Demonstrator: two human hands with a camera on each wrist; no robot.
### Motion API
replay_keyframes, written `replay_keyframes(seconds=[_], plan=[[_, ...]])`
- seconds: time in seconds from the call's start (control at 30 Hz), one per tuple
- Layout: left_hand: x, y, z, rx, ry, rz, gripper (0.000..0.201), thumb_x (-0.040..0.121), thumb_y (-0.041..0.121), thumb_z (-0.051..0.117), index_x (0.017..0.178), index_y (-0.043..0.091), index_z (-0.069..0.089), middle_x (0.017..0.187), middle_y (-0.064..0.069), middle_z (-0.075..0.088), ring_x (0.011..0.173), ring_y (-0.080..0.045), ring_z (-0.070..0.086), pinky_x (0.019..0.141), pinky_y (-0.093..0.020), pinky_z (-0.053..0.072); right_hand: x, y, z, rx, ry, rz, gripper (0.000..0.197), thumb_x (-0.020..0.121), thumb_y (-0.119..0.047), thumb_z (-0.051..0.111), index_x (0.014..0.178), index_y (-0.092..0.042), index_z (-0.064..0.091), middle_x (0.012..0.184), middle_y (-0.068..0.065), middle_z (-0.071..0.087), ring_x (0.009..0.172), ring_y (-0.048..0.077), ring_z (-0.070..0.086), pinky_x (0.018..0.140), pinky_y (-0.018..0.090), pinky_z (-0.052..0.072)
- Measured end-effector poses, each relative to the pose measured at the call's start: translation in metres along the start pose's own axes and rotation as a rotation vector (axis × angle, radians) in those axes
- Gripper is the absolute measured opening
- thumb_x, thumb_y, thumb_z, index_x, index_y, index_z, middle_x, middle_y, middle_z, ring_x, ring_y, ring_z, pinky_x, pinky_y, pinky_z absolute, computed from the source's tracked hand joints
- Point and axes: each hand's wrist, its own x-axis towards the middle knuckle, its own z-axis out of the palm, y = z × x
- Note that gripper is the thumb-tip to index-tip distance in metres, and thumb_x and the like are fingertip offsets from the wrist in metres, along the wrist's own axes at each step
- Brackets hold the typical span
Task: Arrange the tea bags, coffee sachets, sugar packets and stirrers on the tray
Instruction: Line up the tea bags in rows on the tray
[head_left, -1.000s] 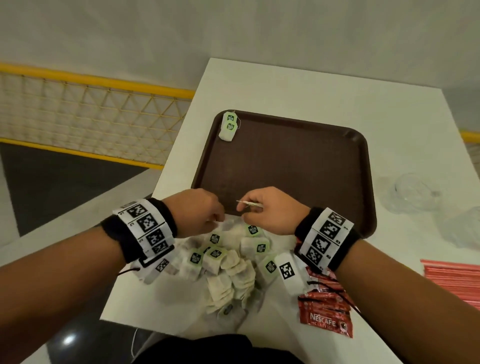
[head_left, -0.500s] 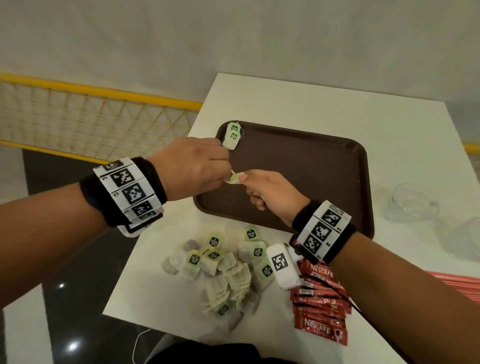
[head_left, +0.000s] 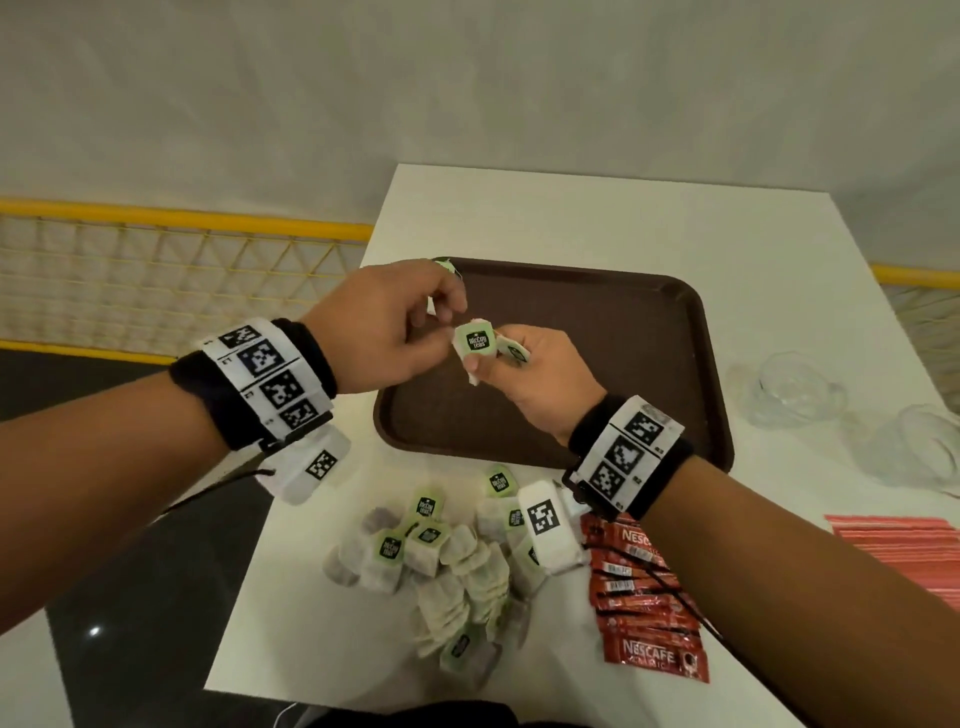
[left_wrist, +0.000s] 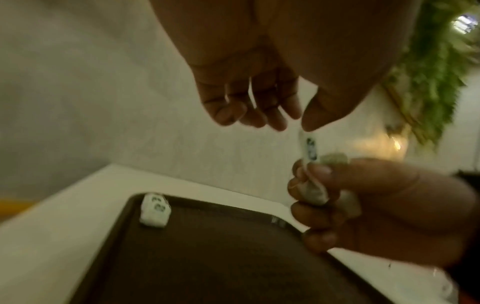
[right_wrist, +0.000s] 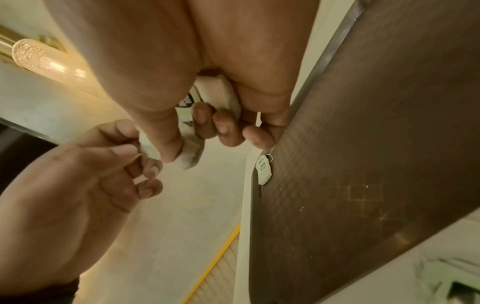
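Note:
Both hands hover over the near-left part of the brown tray (head_left: 649, 364). My right hand (head_left: 493, 364) grips a small bunch of tea bags (head_left: 474, 340), one green tag facing up. My left hand (head_left: 447, 322) pinches the edge of one of those bags. The left wrist view shows the left thumb on top of the tag (left_wrist: 310, 148) above the right hand's fingers (left_wrist: 314, 170). In the right wrist view, tea bags (right_wrist: 215, 96) fill the curled right hand. Two tea bags (left_wrist: 154, 211) lie in the tray's far-left corner. A loose pile of tea bags (head_left: 447, 561) sits near the table's front edge.
Red coffee sachets (head_left: 644, 623) lie right of the pile, under my right forearm. A pink-red stack (head_left: 904, 545) is at the right edge. Crumpled clear plastic (head_left: 789, 389) lies right of the tray. A yellow mesh fence (head_left: 156, 286) runs along the left.
Both hands lifted from the tea bag pile to above the tray, carrying tea bags. The green tag has turned up toward the head camera.

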Motion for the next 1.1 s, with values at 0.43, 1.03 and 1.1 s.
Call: replay_keyframes(seconds=[0.43,1.03,1.1], plan=[[0.056,-0.078,0.019,0.142,-0.014,-0.365,0.019,0.09,0.034,0.065,0.104,0.022,0.069,0.085,0.004,0.065,0.078,-0.015,0.057,0.07,-0.025,0.04,0.011,0.013,0.005,0.006,0.066,0.235,0.015,0.092,-0.011,0.051,0.093,-0.024,0.043,0.073,0.0,0.05,0.061,0.017,0.046,0.059,0.035,0.043],[0.11,-0.139,0.063,0.474,-0.432,-0.407,0.034,0.083,0.036,0.071,0.114,0.022,0.068,0.115,-0.004,0.066,0.105,-0.026,0.06,0.086,-0.035,0.048,0.019,0.025,-0.011,-0.104,0.162,0.186,0.008,0.094,-0.022,0.064,0.091,-0.015,0.06,0.087,0.014,0.071,0.083,0.034,0.069,0.077,0.053,0.059],[0.103,-0.132,0.058,0.409,-0.31,-0.4,0.031,0.085,0.041,0.066,0.11,0.023,0.066,0.108,0.0,0.067,0.102,-0.024,0.061,0.085,-0.036,0.049,0.023,0.025,-0.009,-0.125,0.175,0.171,0.006,0.092,-0.024,0.067,0.09,-0.02,0.063,0.087,0.012,0.072,0.082,0.032,0.07,0.076,0.053,0.059]])
